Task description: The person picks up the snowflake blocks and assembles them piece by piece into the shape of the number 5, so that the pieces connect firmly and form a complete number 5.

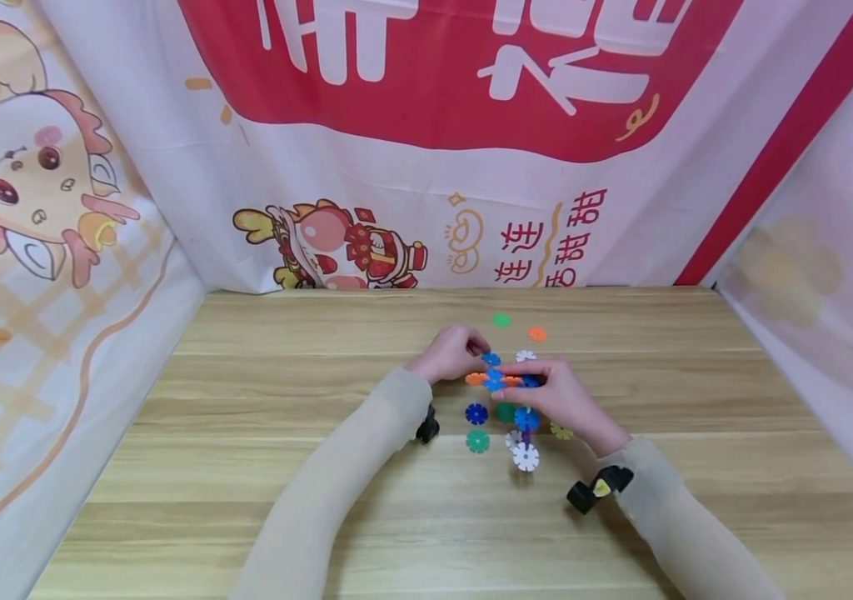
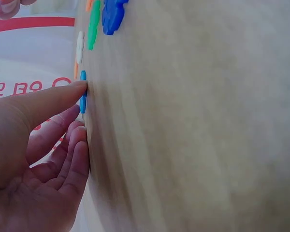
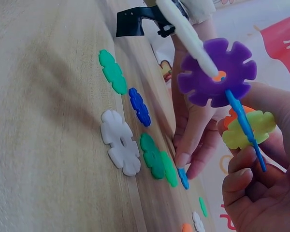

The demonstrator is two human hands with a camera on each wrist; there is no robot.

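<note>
My left hand (image 1: 451, 354) pinches a light blue notched plastic disc (image 2: 83, 92) between thumb and forefinger, low at the tabletop; the disc appears edge-on in the left wrist view. My right hand (image 1: 560, 396) holds up a structure of interlocked snowflake discs. In the head view its blue disc (image 1: 494, 381) faces up, with an orange disc (image 1: 476, 378) beside it and a white disc (image 1: 526, 457) at the near end. The right wrist view shows its purple disc (image 3: 195, 79) and a yellow-green disc (image 3: 253, 128) by the fingers. Fingers partly hide the structure.
Loose discs lie around the hands: dark blue (image 1: 476, 414), green (image 1: 477, 442), yellow (image 1: 561, 432), and farther back a light green disc (image 1: 500, 319) and an orange one (image 1: 537, 333). Printed cloth (image 1: 396, 183) hangs behind the wooden table (image 1: 246, 400) and along both sides.
</note>
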